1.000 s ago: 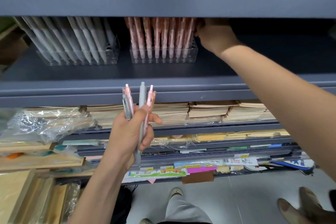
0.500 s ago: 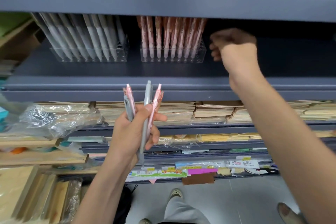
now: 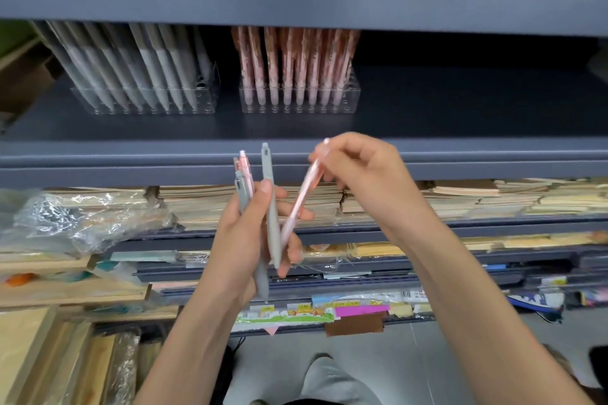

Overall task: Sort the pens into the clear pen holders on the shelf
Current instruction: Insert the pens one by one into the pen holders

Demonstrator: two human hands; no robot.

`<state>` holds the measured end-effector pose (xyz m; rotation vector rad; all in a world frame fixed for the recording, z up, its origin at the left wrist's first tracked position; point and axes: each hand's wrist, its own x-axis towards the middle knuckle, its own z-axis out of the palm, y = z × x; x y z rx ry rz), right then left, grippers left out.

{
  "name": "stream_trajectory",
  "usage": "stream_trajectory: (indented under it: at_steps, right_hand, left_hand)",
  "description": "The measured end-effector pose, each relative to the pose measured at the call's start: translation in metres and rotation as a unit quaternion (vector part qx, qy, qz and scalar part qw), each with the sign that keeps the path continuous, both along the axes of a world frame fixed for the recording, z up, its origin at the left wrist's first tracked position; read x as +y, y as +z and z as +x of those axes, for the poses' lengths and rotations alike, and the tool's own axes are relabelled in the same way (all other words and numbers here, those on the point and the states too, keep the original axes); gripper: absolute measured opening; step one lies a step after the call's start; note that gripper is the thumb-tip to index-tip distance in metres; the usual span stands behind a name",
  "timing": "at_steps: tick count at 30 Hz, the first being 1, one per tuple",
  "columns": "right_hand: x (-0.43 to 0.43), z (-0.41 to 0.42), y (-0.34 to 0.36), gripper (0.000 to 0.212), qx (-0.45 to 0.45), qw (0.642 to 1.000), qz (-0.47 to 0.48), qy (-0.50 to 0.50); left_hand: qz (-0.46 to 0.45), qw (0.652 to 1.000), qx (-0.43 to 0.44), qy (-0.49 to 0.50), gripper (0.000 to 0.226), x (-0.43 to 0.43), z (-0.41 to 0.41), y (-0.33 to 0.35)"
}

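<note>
One pink pen point(image 3: 301, 197) leans sideways, pinched near its top by the right hand point(image 3: 365, 174). The gray and pink pens point(image 3: 271, 207) stand up in the left hand point(image 3: 250, 233). On the shelf point(image 3: 427, 115), one clear holder point(image 3: 144, 107) has gray pens and the other holder point(image 3: 299, 105) has pink ones.

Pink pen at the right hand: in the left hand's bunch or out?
Partly in: right hand pinches the tilted pink pen near its top; its lower end sits among left hand fingers.
</note>
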<state>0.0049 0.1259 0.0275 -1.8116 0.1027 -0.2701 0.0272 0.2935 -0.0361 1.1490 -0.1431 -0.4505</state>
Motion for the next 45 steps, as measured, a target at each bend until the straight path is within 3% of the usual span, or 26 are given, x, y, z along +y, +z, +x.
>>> stream_trajectory:
  at_steps: [7,13,18,23,27,31,34,39,45]
  right_hand:
    - [-0.027,0.01,0.01,0.016,-0.119,0.989,0.086,-0.005]
    - [-0.081,0.048,0.03,0.006,-0.191,0.956,0.155,-0.161]
    - [-0.11,0.067,0.035,0.02,-0.215,0.952,0.156,-0.153]
    - [-0.118,0.09,0.036,0.045,-0.203,0.965,-0.01,-0.167]
    - [-0.115,0.105,0.039,0.026,-0.138,0.964,-0.184,-0.133]
    - [-0.108,0.11,0.046,0.032,-0.126,0.898,-0.402,-0.125]
    - [-0.104,0.112,0.05,0.029,-0.108,0.883,-0.443,-0.112]
    - [-0.103,0.117,0.053,0.033,-0.015,0.886,-0.455,-0.086]
    - [-0.09,0.108,0.054,0.038,-0.046,0.903,-0.403,-0.142]
  left_hand:
    - [-0.004,0.999,-0.006,0.04,0.029,-0.023,0.014,0.018]
    - [-0.006,0.995,-0.035,0.098,0.029,-0.026,0.022,0.019]
    - [-0.008,0.987,-0.04,0.156,0.029,-0.034,0.022,0.015]
    - [-0.034,0.988,-0.015,0.148,0.028,-0.039,0.016,0.008]
    - [-0.048,0.99,-0.001,0.131,0.027,-0.037,0.015,0.009]
    - [-0.003,0.994,-0.006,0.107,0.022,-0.033,0.018,0.015]
    - [0.038,0.995,-0.025,0.086,0.029,-0.032,0.022,0.021]
    - [0.021,0.995,-0.063,0.069,0.009,-0.026,0.032,0.027]
    - [0.049,0.993,-0.097,0.046,0.016,-0.015,0.038,0.026]
